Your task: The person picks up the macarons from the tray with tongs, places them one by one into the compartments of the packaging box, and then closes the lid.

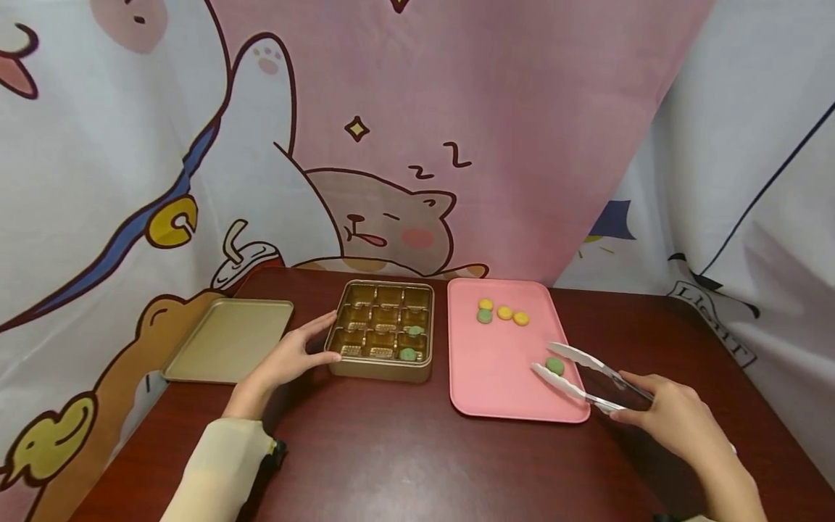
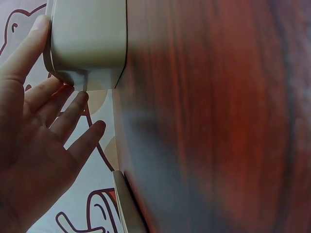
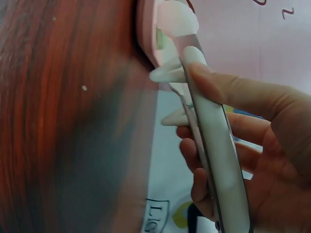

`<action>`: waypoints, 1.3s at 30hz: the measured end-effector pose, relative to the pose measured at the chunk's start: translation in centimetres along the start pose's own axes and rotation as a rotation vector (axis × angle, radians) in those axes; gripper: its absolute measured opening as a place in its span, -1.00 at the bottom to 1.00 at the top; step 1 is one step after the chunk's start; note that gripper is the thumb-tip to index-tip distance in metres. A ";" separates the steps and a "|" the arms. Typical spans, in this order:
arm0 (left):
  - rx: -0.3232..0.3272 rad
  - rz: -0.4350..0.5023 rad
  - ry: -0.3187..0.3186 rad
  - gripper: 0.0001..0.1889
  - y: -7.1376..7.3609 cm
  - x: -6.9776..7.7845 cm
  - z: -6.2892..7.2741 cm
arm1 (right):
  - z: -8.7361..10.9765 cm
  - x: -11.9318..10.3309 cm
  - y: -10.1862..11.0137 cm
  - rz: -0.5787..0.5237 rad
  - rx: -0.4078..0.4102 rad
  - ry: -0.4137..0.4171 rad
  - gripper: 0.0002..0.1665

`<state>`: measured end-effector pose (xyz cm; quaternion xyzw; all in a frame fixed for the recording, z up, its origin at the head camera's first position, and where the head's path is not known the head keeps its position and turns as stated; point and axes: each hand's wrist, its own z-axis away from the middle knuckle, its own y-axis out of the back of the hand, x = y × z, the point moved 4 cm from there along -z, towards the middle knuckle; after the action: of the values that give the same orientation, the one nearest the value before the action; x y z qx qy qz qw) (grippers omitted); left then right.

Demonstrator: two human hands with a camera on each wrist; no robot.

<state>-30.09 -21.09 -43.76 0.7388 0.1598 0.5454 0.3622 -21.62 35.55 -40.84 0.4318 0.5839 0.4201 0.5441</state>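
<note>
My left hand (image 1: pixel 296 355) rests against the left side of a gold box (image 1: pixel 381 371) with a divided insert; its thumb lies along the rim and its fingers are loosely extended, as the left wrist view shows. Two compartments at the box's right hold green macarons, one (image 1: pixel 407 354) in the front row and another (image 1: pixel 415 330) behind it. My right hand (image 1: pixel 678 417) grips white-tipped metal tongs (image 3: pixel 214 141), thumb on one arm and fingers round the other. The spread tong tips straddle a green macaron (image 1: pixel 555 365) on the pink tray (image 1: pixel 502 384).
Farther back on the pink tray sit three yellow macarons (image 1: pixel 505 312) and a green one (image 1: pixel 484 316). A flat gold lid (image 1: pixel 235 341) lies left of the box. Printed curtains (image 1: pixel 522 145) hang behind and beside the dark wooden table (image 1: pixel 391 449).
</note>
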 end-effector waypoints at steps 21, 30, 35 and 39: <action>0.003 -0.008 -0.002 -0.13 0.4 -0.2 -0.1 | 0.7 -1.2 -0.3 0.025 0.073 0.014 -0.36; -0.002 0.004 0.010 -0.13 0.3 0.0 -0.1 | -0.4 -4.0 -0.8 -0.023 0.128 0.114 -0.40; -0.005 0.001 0.006 -0.13 0.2 0.0 -0.1 | -0.9 -4.8 -1.0 -0.037 0.165 0.132 -0.44; -0.004 -0.004 -0.003 -0.13 0.1 -0.1 -0.3 | -1.1 -5.4 -0.8 -0.041 0.191 0.144 -0.45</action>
<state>-30.40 -21.16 -43.72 0.7387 0.1595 0.5439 0.3648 -22.55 30.06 -40.09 0.4382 0.6676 0.3813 0.4658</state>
